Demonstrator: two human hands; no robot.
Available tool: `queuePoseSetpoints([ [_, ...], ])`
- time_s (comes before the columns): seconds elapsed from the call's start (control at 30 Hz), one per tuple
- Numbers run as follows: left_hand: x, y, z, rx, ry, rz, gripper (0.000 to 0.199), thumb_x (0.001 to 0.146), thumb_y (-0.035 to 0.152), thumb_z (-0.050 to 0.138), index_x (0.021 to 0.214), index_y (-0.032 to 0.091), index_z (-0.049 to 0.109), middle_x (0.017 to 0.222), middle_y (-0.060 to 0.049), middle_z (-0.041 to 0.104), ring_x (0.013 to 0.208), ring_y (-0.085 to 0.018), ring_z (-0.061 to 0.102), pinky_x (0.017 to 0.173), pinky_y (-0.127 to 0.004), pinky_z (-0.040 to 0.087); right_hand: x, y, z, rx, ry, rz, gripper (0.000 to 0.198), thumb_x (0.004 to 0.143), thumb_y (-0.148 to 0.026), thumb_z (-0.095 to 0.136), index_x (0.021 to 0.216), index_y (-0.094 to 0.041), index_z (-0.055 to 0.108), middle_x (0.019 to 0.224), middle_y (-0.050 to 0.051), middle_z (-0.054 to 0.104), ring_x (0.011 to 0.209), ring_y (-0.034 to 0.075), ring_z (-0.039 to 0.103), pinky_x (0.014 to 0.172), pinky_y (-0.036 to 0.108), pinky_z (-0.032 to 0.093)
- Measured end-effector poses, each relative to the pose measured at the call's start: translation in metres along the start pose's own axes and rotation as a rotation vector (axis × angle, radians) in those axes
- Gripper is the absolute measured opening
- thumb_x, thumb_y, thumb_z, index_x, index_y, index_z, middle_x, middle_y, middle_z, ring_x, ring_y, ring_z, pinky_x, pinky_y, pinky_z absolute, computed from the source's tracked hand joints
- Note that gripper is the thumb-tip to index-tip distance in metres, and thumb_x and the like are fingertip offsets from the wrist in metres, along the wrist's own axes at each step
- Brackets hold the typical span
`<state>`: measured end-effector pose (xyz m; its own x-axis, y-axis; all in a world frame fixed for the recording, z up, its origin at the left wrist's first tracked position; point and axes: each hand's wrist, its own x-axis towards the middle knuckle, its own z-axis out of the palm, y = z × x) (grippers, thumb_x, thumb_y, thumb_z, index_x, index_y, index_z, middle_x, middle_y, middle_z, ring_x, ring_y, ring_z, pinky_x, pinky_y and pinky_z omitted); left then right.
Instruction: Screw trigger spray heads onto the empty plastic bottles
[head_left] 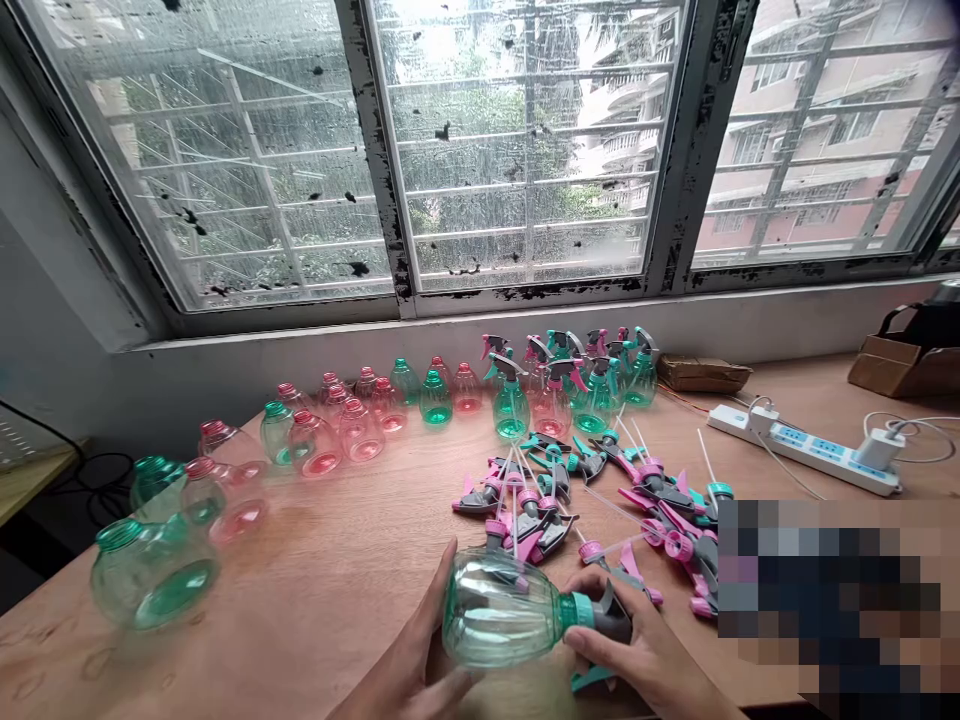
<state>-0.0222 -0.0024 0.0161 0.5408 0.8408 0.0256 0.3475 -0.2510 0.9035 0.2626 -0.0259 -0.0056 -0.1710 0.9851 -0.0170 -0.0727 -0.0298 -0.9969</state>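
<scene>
A clear green spray bottle (504, 612) lies on its side in the air above the table's front, its neck to the right. Around the base end of the bottle, my left hand (416, 650) is closed. My right hand (634, 640) grips the grey and teal spray head (600, 612) at the neck, fingers wrapped about the collar. The teal trigger (592, 678) shows below that hand. Just beyond the bottle lies a heap of loose pink and grey spray heads (529, 510) with white dip tubes, some of them teal.
Open green and pink bottles (315, 445) stand along the left and back. Bottles with spray heads (551, 405) are grouped near the window wall. At right are a power strip (806, 450), a flat brown package (701, 374) and a cardboard box (900, 350). A blurred patch covers the lower right.
</scene>
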Motion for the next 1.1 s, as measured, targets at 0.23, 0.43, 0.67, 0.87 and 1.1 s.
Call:
queuePoseSetpoints([
  [0.23, 0.001, 0.001, -0.002, 0.019, -0.014, -0.054, 0.092, 0.091, 0.041, 0.066, 0.159, 0.03, 0.005, 0.17, -0.001, 0.008, 0.156, -0.028, 0.007, 0.127, -0.045, 0.005, 0.0, 0.001, 0.001, 0.015, -0.004, -0.001, 0.039, 0.075, -0.048, 0.081, 0.097, -0.021, 0.062, 0.076, -0.004, 0.064, 0.063, 0.016, 0.063, 0.054, 0.024, 0.05],
  [0.43, -0.001, -0.004, 0.0, 0.019, 0.028, -0.014, 0.086, 0.096, 0.036, 0.06, 0.157, 0.039, -0.001, 0.17, 0.006, 0.002, 0.156, -0.027, 0.005, 0.127, -0.045, 0.004, 0.0, 0.0, 0.0, 0.008, -0.014, 0.017, 0.041, 0.077, -0.05, 0.079, 0.098, -0.021, 0.06, 0.073, -0.004, 0.064, 0.064, 0.016, 0.064, 0.055, 0.024, 0.051],
  [0.67, 0.002, 0.005, -0.002, -0.019, -0.001, -0.08, 0.094, 0.089, 0.042, 0.069, 0.159, 0.027, 0.009, 0.169, -0.002, 0.012, 0.155, -0.031, 0.011, 0.127, -0.047, 0.005, 0.0, 0.0, 0.0, 0.018, -0.019, 0.006, 0.039, 0.076, -0.047, 0.081, 0.096, -0.02, 0.062, 0.074, -0.004, 0.063, 0.063, 0.015, 0.061, 0.052, 0.022, 0.047],
  [0.87, 0.0, 0.011, 0.001, -0.02, 0.022, -0.013, 0.079, 0.097, 0.042, 0.055, 0.158, 0.036, 0.004, 0.169, 0.006, 0.016, 0.155, -0.027, 0.01, 0.128, -0.043, 0.008, 0.0, 0.004, 0.001, 0.014, 0.027, -0.006, 0.039, 0.073, -0.048, 0.082, 0.093, -0.021, 0.063, 0.074, -0.004, 0.063, 0.063, 0.016, 0.062, 0.056, 0.024, 0.05],
  [1.1, 0.002, 0.002, -0.001, -0.075, -0.028, -0.05, 0.099, 0.088, 0.045, 0.069, 0.158, 0.031, 0.001, 0.169, 0.0, 0.014, 0.155, -0.029, 0.01, 0.127, -0.046, 0.009, 0.0, 0.001, 0.0, -0.015, 0.009, 0.029, 0.042, 0.072, -0.052, 0.081, 0.094, -0.021, 0.062, 0.072, -0.004, 0.061, 0.062, 0.016, 0.061, 0.048, 0.022, 0.047],
])
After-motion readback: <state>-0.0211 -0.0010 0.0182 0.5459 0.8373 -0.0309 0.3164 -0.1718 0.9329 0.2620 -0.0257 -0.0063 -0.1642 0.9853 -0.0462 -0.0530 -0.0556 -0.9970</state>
